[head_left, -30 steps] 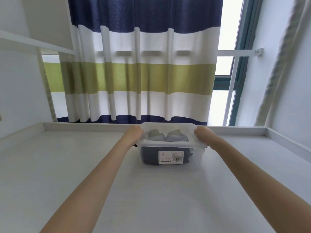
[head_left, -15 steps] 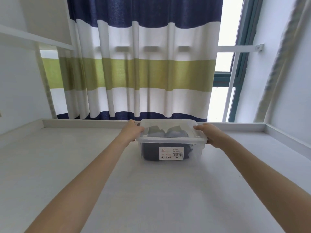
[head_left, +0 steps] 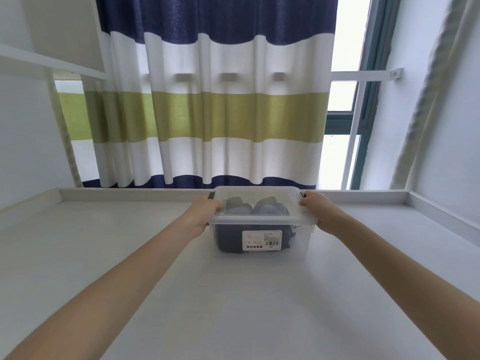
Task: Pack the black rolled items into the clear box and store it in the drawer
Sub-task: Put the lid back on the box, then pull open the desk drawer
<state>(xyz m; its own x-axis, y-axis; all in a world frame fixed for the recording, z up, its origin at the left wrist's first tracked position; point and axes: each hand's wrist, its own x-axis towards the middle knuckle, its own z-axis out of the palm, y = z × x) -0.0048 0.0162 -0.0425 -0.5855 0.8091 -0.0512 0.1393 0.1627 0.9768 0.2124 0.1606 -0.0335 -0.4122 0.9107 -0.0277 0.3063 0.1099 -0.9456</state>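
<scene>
Bare-skinned, the left hand [head_left: 201, 213] clamps the left end of the clear box [head_left: 262, 237], fingers curled over its lid edge; the right hand [head_left: 318, 209] grips the right end the same way; both arms reach straight forward; black rolled items [head_left: 255, 207] show through the lid and front wall; a white label [head_left: 261, 240] sits on the front; the box rests on the white surface [head_left: 233, 294] near its raised back edge; a striped curtain [head_left: 213, 100] hangs beyond.
</scene>
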